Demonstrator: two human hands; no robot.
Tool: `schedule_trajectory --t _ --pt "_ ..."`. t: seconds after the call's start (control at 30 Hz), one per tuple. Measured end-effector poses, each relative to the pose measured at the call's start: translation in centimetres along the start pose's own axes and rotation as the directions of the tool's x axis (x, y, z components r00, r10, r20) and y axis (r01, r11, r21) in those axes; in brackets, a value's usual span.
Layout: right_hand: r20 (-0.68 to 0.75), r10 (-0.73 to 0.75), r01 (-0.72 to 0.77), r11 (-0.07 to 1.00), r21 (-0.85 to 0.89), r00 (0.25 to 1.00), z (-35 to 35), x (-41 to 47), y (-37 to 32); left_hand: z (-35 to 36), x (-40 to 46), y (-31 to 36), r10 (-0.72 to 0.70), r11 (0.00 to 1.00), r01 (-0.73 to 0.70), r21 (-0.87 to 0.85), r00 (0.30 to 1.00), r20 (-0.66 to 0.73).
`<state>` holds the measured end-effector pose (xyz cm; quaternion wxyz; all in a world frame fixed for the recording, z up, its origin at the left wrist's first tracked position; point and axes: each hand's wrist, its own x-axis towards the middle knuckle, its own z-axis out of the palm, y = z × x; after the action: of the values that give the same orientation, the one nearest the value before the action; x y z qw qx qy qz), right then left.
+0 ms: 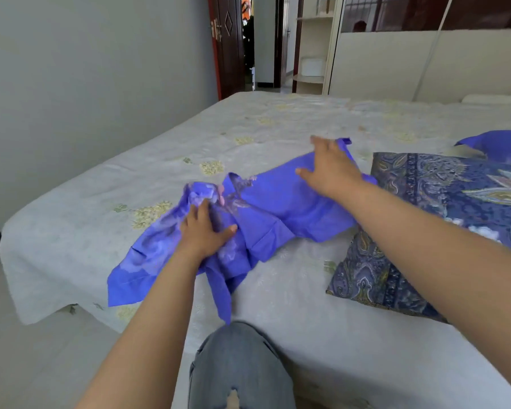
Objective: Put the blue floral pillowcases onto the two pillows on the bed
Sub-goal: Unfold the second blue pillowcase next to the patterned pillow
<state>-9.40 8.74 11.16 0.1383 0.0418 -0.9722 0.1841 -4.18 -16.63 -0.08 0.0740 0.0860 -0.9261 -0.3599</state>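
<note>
I'm looking over the bed [278,335]; the patterned pillow [443,219] is lying right, the blue pillowcase [278,211] crumpled left of it. My right hand [332,166] is pressing flat on its far end; my left hand [202,228] is bunching the near end.

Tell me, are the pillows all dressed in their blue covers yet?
Not yet. One blue pillowcase is in hand: the left hand grips its bunched end and the right hand lies flat on it. The patterned pillow beside it is uncovered. More blue cloth waits at the far right.
</note>
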Motion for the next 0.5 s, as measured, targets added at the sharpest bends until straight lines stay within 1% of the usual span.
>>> schedule_trajectory --t 0.03,0.07,0.1,0.13,0.17,0.23,0.27,0.3,0.33,0.37,0.4,0.43,0.47,0.5 --pt "0.162 -0.027 0.021 0.999 0.039 0.986 1.9 -0.9 -0.3 0.8 -0.3 -0.8 -0.044 0.978 0.039 0.203 0.999 0.022" --pt "0.345 -0.030 -0.005 0.995 0.100 0.938 4.3 -1.9 -0.5 1.4 -0.6 -1.8 -0.094 0.940 0.081 0.332 0.995 0.025" --pt "0.487 -0.053 -0.014 0.991 0.133 0.872 5.8 -2.9 -0.6 1.4 -1.1 -2.1 -0.103 0.916 0.101 0.388 0.995 -0.017" --pt "0.591 -0.074 -0.011 0.990 0.139 0.804 7.1 -3.9 -0.7 1.4 -1.2 -2.6 -0.075 0.914 0.096 0.394 0.995 -0.068" --pt "0.616 -0.096 0.000 0.988 0.153 0.782 8.1 -4.5 -0.6 0.9 -1.3 -2.6 -0.043 0.921 0.086 0.379 0.992 -0.122" --pt "0.599 -0.115 0.017 0.986 0.167 0.792 9.2 -5.0 -0.1 0.1 -1.4 -2.8 -0.037 0.941 0.097 0.323 0.982 -0.187" --pt "0.609 -0.129 0.046 0.988 0.150 0.782 9.3 -5.0 0.5 -0.2 -1.6 -2.7 -0.064 0.942 0.127 0.310 0.976 -0.207" --pt "0.637 -0.159 0.101 0.987 0.127 0.755 10.1 -4.4 0.4 -1.0 -1.4 -3.6 -0.143 0.924 0.201 0.326 0.971 -0.193" --pt "0.635 -0.172 0.166 0.984 0.069 0.753 10.2 -4.0 0.8 -1.5 -1.3 -3.8 -0.229 0.897 0.267 0.354 0.963 -0.145" --pt "0.601 -0.194 0.228 0.974 0.020 0.775 10.2 -3.8 1.1 -2.1 -1.2 -4.0 -0.303 0.860 0.308 0.407 0.950 -0.079" --pt "0.519 -0.219 0.258 0.966 -0.003 0.826 10.2 -3.5 1.2 -2.6 -1.1 -4.1 -0.358 0.820 0.322 0.473 0.934 -0.014" --pt "0.401 -0.238 0.246 0.969 0.033 0.885 10.0 -3.4 1.2 -2.9 -0.8 -4.0 -0.370 0.804 0.303 0.511 0.928 0.032" --pt "0.268 -0.226 0.191 0.970 0.151 0.936 9.9 -3.4 1.1 -3.2 -0.8 -3.6 -0.346 0.818 0.277 0.505 0.937 0.046" --pt "0.148 -0.168 0.119 0.949 0.292 0.975 9.4 -3.3 0.9 -3.3 -0.9 -2.9 -0.305 0.844 0.268 0.464 0.952 0.004"
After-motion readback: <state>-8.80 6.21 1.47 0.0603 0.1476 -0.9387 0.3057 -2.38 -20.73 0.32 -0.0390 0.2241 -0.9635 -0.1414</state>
